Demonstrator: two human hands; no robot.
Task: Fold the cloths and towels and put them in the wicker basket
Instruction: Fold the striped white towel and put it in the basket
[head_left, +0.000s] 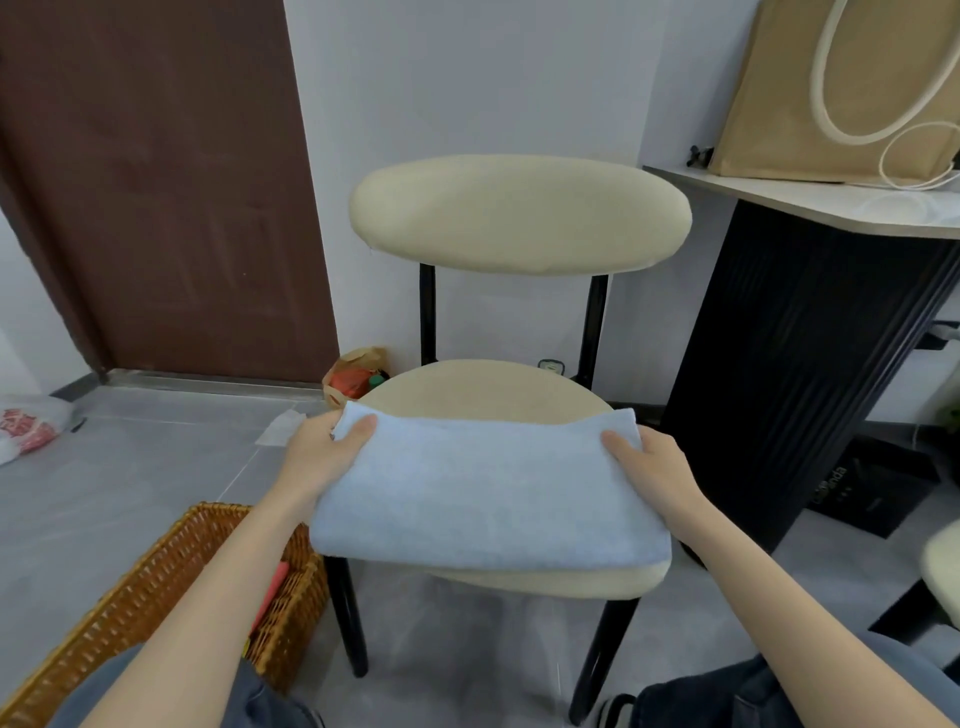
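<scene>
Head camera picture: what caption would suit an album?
The left hand and right hand hold a folded blue towel over a cream chair, wicker basket beside it.

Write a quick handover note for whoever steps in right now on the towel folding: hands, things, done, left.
Left hand grips the left end of the blue towel, thumb on top. Right hand grips its right end.
The towel is folded, over the chair seat.
Wicker basket is on the floor to the left, with something orange inside.
Left: put this towel into the basket.
</scene>
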